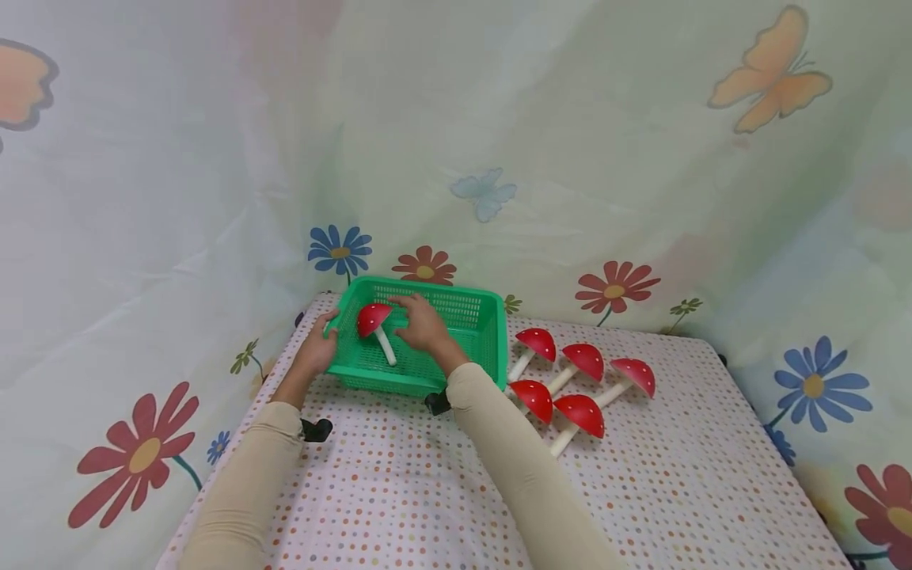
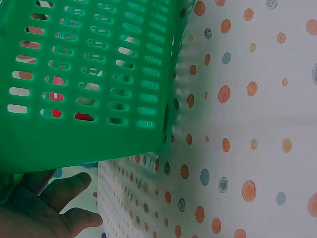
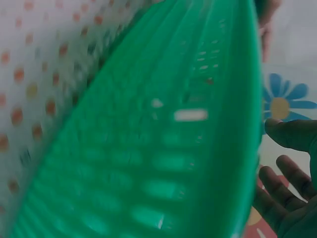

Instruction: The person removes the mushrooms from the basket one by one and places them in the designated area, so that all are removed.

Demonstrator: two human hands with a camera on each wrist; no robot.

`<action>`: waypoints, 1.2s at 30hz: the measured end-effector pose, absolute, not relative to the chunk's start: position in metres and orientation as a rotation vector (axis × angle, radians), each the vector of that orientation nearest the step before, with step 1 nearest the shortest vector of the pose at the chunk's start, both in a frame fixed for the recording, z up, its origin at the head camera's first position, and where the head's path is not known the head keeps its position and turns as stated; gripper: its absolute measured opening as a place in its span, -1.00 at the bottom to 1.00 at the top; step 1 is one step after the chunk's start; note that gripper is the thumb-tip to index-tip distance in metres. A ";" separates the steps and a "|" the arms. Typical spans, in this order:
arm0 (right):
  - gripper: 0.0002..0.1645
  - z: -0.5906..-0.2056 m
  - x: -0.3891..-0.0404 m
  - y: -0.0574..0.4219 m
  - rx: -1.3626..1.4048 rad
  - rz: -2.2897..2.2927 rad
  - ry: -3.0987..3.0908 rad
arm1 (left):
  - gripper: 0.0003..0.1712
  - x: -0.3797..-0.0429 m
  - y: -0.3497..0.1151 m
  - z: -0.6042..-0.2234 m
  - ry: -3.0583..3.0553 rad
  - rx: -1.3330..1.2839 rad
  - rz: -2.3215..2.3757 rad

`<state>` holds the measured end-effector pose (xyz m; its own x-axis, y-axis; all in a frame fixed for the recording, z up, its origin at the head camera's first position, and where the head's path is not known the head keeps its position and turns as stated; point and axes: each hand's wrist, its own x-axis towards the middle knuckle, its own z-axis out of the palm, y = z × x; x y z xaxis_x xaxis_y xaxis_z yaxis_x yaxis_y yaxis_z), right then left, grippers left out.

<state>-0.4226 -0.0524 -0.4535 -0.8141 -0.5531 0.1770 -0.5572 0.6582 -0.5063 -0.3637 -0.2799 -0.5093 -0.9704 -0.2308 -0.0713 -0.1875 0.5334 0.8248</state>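
A green plastic basket (image 1: 416,385) with slotted walls sits at the far left of the table. My left hand (image 1: 316,348) holds its left rim, with the fingers (image 2: 69,191) hanging down outside the wall. Inside the basket lies a toy mushroom (image 1: 374,318) with a red, white-dotted cap and a white stem; its cap is toward the left wall. My right hand (image 1: 422,323) is over the basket's middle, just right of the mushroom, its fingers spread and nothing in them. In the right wrist view, the right fingers (image 3: 282,191) show beyond the basket's rim.
Several more red-capped mushrooms (image 1: 583,361) lie on the table to the right of the basket. A dotted cloth (image 1: 684,467) covers the table. Behind it hangs a backdrop (image 1: 399,158) printed with flowers and butterflies, close to the basket's back wall.
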 end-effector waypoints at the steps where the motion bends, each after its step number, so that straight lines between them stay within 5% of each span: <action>1: -0.29 -0.453 -0.427 -0.053 0.965 0.827 -2.869 | -0.42 -0.365 -0.278 -0.510 -2.706 0.370 -1.449; 13: -0.48 -0.444 -0.477 -0.045 0.946 0.341 -2.861 | -0.44 -0.377 -0.259 -0.516 -2.699 0.324 -1.458; 20: -0.54 -0.473 -0.476 -0.061 1.222 -0.109 -2.697 | -0.45 -0.363 -0.260 -0.528 -2.744 0.398 -1.407; 36: -0.74 -0.495 -0.485 -0.089 1.277 -0.140 -2.483 | -0.46 -0.366 -0.275 -0.516 -2.673 0.435 -1.387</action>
